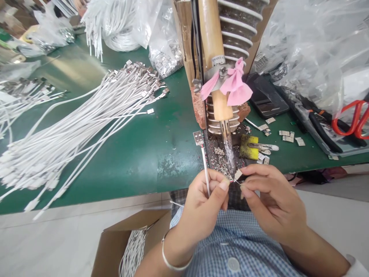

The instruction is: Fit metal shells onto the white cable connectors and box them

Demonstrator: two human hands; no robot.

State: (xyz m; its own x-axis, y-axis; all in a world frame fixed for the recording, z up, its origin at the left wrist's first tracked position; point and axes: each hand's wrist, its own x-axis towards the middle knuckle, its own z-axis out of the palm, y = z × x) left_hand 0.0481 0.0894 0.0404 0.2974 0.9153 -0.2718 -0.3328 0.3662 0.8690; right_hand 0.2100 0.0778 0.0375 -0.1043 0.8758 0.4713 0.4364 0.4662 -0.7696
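My left hand (206, 200) pinches a white USB cable (206, 169), whose bare metal USB plug (198, 137) sticks up beyond the fist. Small coloured wire ends show at my left fingertips, just under the tip of a fixed soldering iron (229, 154). In my right hand (273, 200), a small metal USB connector (238, 175) is pinched between the fingers, close to those wire ends. A thin, silvery strand also runs to the right fingertips; its far end is hidden. Whether the iron tip touches the parts I cannot tell.
A large bundle of white cables (86, 123) lies on the green table (178, 161). Near the iron are a yellow sponge (249, 147), loose connectors (285, 134) and a phone (268, 96). Pliers (323, 130) and red-handled scissors (350, 119) lie right. A cardboard box (115, 246) stands below.
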